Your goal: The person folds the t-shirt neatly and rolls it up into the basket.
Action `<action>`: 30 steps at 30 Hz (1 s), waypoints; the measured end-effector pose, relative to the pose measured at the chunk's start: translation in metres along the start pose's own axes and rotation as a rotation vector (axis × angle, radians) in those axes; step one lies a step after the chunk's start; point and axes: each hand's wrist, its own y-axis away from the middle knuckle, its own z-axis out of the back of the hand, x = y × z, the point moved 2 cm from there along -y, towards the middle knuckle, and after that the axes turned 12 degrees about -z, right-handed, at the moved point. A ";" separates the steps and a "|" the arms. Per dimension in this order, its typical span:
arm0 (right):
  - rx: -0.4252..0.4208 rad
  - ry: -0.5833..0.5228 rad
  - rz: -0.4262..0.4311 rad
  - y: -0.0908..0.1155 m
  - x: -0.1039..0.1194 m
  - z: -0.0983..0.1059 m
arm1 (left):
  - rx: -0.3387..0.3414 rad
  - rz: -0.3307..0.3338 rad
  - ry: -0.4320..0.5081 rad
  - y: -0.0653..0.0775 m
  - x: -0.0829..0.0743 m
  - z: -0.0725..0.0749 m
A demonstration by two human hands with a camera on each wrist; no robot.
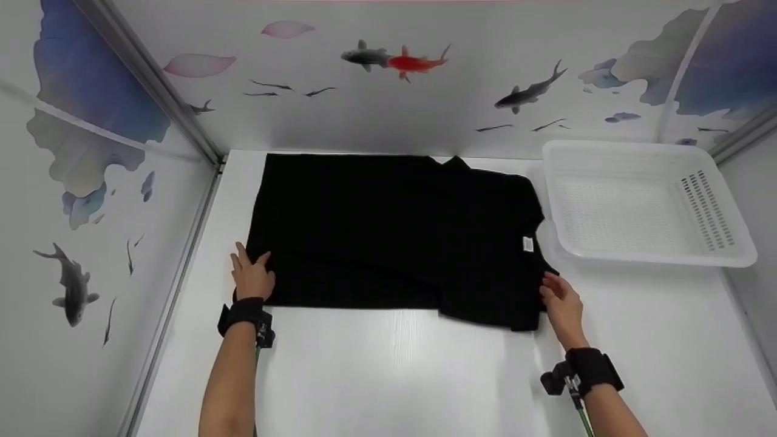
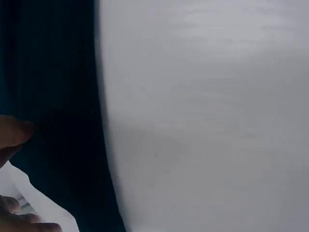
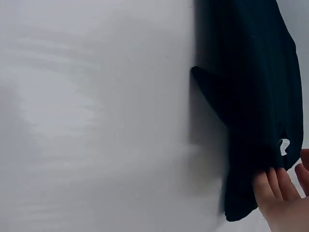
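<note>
A black T-shirt (image 1: 388, 230) lies spread sideways on the white table, neck to the right, with a white label (image 1: 528, 244) at the collar. At its lower left edge my left hand (image 1: 252, 279) pinches the cloth, thumb on top; in the left wrist view the thumb (image 2: 17, 131) lies on the dark fabric while other fingers sit past its edge. My right hand (image 1: 563, 303) pinches the shirt's edge below the collar. Its fingers (image 3: 285, 188) meet the fabric in the right wrist view, where their tips are partly lost in shadow.
A white perforated plastic basket (image 1: 643, 258) stands at the back right, close beside the shirt's collar. White panels printed with fish (image 1: 419, 62) enclose the table at the back and left. Bare white tabletop (image 1: 394, 376) shows in front of the shirt.
</note>
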 end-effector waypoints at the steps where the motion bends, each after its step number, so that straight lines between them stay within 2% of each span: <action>1: -0.018 0.016 0.023 0.005 -0.003 0.002 | -0.055 -0.023 -0.009 0.002 -0.005 -0.005; 3: -0.046 0.028 0.047 0.014 -0.010 0.005 | -0.155 -0.092 -0.019 0.005 -0.020 -0.016; 5: -0.056 0.022 0.046 0.022 -0.017 0.006 | -0.224 -0.172 -0.013 0.008 -0.039 -0.031; 8: -0.024 0.008 0.013 0.031 -0.028 0.004 | -0.252 -0.277 0.011 0.014 -0.075 -0.058; 14: 0.028 0.061 -0.027 0.038 -0.042 -0.003 | -0.163 -0.369 0.074 0.032 -0.147 -0.109; 18: 0.068 0.092 -0.054 0.039 -0.046 -0.009 | -0.099 -0.407 0.091 0.045 -0.183 -0.134; 23: 0.090 0.089 -0.047 0.041 -0.048 -0.016 | -0.061 -0.436 0.066 0.057 -0.212 -0.153; 30: 0.023 0.076 0.005 0.044 -0.051 -0.018 | -0.058 -0.421 0.033 0.063 -0.235 -0.168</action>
